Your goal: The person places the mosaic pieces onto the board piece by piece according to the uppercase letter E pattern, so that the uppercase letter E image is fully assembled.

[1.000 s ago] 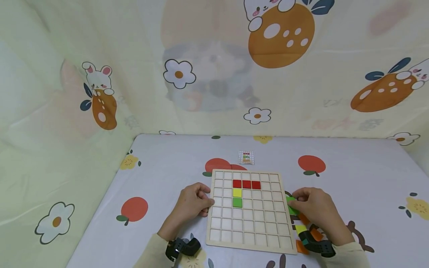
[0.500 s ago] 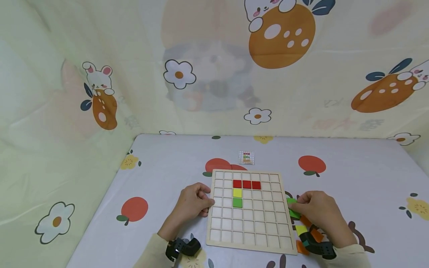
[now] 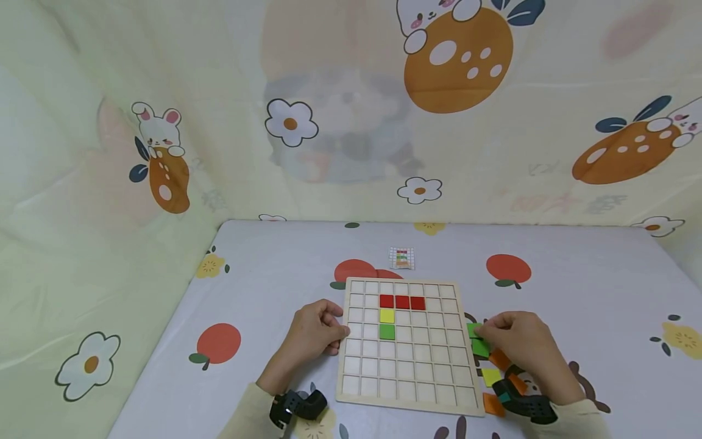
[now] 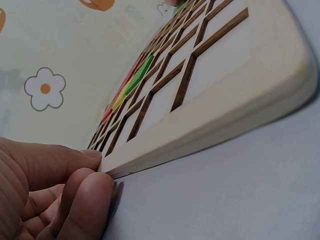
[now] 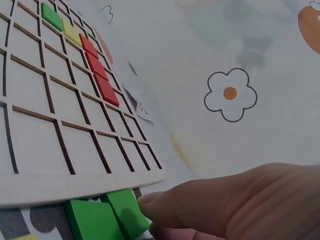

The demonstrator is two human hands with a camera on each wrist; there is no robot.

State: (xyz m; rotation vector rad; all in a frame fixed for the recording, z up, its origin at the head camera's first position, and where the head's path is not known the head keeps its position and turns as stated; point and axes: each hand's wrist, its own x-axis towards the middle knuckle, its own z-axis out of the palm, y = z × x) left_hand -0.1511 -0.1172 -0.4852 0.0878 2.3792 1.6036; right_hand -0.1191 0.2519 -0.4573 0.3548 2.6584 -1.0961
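Right hand (image 3: 518,341) is edging rightward, pinching one of two green tiles (image 5: 121,211) beside the grid board's (image 3: 406,369) right edge. Left hand (image 3: 311,332) is gripping its left.

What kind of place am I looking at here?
Likely an improvised indoor booth, perhaps for filming tabletop work. A bunny-print sheet hangs along the far and left sides of a fruit-print tablecloth, on which lies a wooden grid board holding red, yellow and green tiles.
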